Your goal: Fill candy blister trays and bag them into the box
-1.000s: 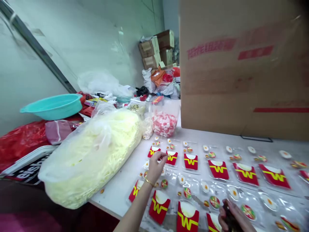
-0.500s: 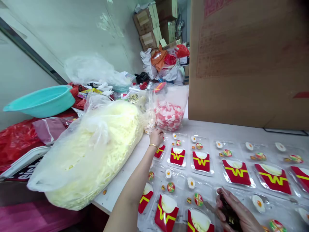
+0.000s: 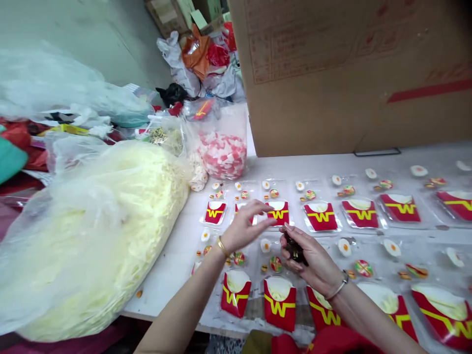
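My left hand (image 3: pixel 245 227) hovers over the trays, thumb and fingers apart, with nothing visible in it. Beside it, my right hand (image 3: pixel 315 260) is cupped around several small dark brown glossy pieces (image 3: pixel 295 248), their exact kind unclear. Beneath both hands lie rows of clear plastic trays. Each fully visible tray bears a red fries-box piece with a yellow W (image 3: pixel 280 302), a small fried-egg piece (image 3: pixel 344 247), a round red-and-green piece (image 3: pixel 363 268) and a tiny burger piece (image 3: pixel 264 268). Parts of some trays are hidden behind my hands and forearms.
A big clear bag of pale yellow pieces (image 3: pixel 147 196) fills the left of the table. Behind the trays stand a bag of pink-and-white pieces (image 3: pixel 223 155) and a small bag of egg pieces (image 3: pixel 198 177). A large cardboard box (image 3: pixel 332 98) blocks the back right.
My left hand has come back from the far left end of the back row toward my right hand, opening its fingers. My right hand still holds the dark pieces. The view has swung right.
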Motion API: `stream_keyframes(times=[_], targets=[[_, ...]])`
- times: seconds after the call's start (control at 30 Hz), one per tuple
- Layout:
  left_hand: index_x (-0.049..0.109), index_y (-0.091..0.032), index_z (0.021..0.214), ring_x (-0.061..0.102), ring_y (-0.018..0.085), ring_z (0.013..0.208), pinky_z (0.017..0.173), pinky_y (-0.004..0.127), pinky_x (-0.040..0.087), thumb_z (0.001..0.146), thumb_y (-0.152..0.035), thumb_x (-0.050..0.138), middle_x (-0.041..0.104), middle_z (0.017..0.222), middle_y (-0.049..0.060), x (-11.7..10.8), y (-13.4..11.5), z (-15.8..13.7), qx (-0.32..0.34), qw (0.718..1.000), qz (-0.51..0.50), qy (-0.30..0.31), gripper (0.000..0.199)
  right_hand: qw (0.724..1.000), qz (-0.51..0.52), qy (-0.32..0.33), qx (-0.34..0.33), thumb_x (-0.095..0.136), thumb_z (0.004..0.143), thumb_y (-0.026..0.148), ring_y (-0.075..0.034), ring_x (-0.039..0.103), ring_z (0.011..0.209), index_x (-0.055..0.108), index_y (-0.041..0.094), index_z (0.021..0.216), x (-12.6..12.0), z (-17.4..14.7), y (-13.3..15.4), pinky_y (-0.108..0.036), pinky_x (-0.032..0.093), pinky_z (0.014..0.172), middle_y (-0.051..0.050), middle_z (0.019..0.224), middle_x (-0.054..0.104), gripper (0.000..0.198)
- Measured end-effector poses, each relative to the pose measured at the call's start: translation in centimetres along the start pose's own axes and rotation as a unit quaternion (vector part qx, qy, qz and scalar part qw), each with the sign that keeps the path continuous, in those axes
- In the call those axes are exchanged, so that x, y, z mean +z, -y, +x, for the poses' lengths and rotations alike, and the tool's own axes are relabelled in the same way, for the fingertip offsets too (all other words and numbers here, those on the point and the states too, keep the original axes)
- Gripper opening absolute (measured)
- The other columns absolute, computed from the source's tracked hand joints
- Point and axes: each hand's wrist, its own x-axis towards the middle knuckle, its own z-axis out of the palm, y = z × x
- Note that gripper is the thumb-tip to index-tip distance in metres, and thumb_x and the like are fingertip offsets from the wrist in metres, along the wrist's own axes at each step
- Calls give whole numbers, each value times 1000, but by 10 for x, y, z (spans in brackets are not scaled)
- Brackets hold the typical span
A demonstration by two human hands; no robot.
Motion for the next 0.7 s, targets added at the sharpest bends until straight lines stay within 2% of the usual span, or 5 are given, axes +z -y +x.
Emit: stream_keyframes(times=[0.17,0.27,0.4,0.57,0.7], targets=[[66,-18,85,58,17,84,79,30,47,85,-34,60,64,85,5,35,-32,-12,-19,998,-48,22,16,1000,-7,0,5,75,72,44,-6,45,50,56,17,83,0,2,-5,-14,19,37,2,68,55,34],[63,-17,82,58,15,78,73,27,47,85,-31,60,63,82,4,28,-8,-7,-50,997,-60,-20,15,1000,13,1,12,70,77,41,-8,45,51,58,17,89,-5,2,-8,-15,20,37,0,69,56,29],[59,-17,87,58,13,74,69,24,46,86,-28,56,63,81,3,1,46,17,-103,982,-54,-151,12,998,58,15,13,60,82,32,-11,49,56,57,18,103,-12,0,-10,-17,25,39,-2,75,57,26],[62,-17,95,59,16,80,76,27,46,85,-17,49,64,84,5,-20,96,58,-112,968,168,-147,17,999,14,32,-6,59,87,36,-9,46,56,53,20,103,-16,-2,-9,-17,24,41,0,77,56,23],[62,-17,99,61,20,83,75,29,44,82,-15,51,66,85,7,-19,106,83,-181,921,336,-83,21,999,-6,39,-21,59,88,40,-7,44,54,50,21,94,-18,-1,-6,-16,22,40,1,77,55,23]])
